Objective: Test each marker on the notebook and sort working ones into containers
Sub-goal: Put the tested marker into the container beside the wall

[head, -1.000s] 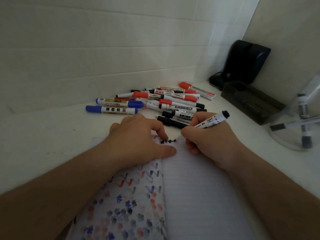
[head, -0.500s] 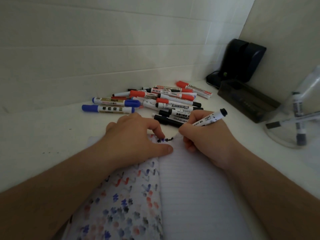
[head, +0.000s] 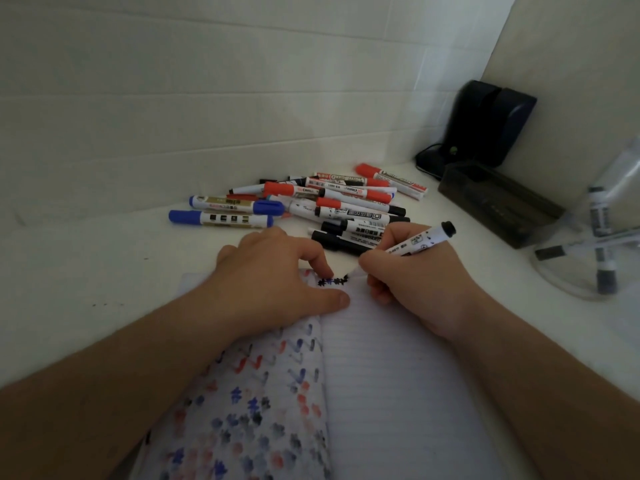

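An open notebook (head: 381,393) lies in front of me, its left page covered with red, blue and black test marks. My left hand (head: 273,282) rests on the left page with the index finger bent and the thumb stretched along the spine, holding the page down. My right hand (head: 412,282) grips a white marker with a black end (head: 424,239), its tip down at the top of the spine beside fresh black marks (head: 332,281). Behind the hands lies a pile of red, blue and black markers (head: 329,202).
A dark rectangular box (head: 498,206) sits at the back right, with a black device (head: 485,123) behind it. A clear container (head: 595,244) at the far right holds a few black markers. White walls close off the back and right of the white table (head: 86,265).
The right hand has kept the marker tip at the top of the page, and the row of black marks has grown a little. My left hand has stayed put.
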Demonstrator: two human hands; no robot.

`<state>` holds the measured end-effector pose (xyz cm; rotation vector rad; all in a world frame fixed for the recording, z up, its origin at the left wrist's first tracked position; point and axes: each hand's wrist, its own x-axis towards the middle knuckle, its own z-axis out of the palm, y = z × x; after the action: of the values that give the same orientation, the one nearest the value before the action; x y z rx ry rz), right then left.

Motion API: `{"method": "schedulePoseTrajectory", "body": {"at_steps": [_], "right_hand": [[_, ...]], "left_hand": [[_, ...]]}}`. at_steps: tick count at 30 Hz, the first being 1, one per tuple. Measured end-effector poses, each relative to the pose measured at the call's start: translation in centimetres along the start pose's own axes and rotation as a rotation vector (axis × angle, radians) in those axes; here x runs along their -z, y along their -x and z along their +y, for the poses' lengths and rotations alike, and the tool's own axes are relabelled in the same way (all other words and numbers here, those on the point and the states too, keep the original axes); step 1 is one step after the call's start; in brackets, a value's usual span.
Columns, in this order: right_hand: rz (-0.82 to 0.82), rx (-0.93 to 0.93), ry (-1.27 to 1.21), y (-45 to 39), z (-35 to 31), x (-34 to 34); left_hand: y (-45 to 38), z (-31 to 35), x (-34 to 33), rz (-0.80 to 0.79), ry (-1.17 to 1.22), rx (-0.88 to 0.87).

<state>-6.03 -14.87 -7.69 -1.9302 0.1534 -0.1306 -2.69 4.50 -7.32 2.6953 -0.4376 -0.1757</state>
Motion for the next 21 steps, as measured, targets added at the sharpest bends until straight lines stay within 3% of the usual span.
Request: {"method": "schedulePoseTrajectory", "body": {"at_steps": [6,11,17,21], "right_hand": [[-0.038,-0.009,-0.009,0.1,-0.2,0.1],[-0.019,0.004,-0.299,-0.1,-0.3,0.7],[-0.205,0.024,-0.605,0.0,-0.6,2.3],[-0.307,-0.024,-0.728,0.4,-1.2,2.4]], "left_hand": [[0.3,-0.1,-0.1,-0.006,-0.013,-0.019],[0.8,-0.9,-0.2,0.150,0.207,-0.170],[0.6,-1.8,0.6,0.208,0.375,-0.286],[0.7,-1.8,0.9,0.178,0.357,-0.295]]}}
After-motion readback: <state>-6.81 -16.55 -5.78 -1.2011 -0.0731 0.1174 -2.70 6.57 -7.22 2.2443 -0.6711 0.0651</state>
